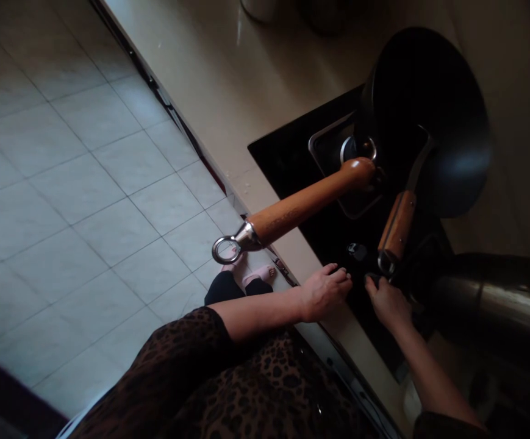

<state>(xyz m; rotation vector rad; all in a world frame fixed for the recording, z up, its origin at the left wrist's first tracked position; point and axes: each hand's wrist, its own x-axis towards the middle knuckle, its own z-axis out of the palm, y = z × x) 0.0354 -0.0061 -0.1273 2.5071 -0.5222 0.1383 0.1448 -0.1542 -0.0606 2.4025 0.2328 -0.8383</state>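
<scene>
A black wok [429, 116] sits on a black glass hob [292, 158], its long wooden handle [301, 207] with a metal ring sticking out past the counter edge. A spatula with a wooden grip [397, 225] leans inside the wok. My left hand [326, 291] rests on the hob's front edge, fingers curled down and together, close to a round knob [357, 251]. My right hand [386, 300] pinches a second dark knob just below the spatula's end.
A beige counter [228, 79] runs diagonally with pale floor tiles [77, 183] to the left. A steel pot [488, 305] stands at the right, close to my right forearm. Two containers stand at the counter's far end. My feet show below the counter edge.
</scene>
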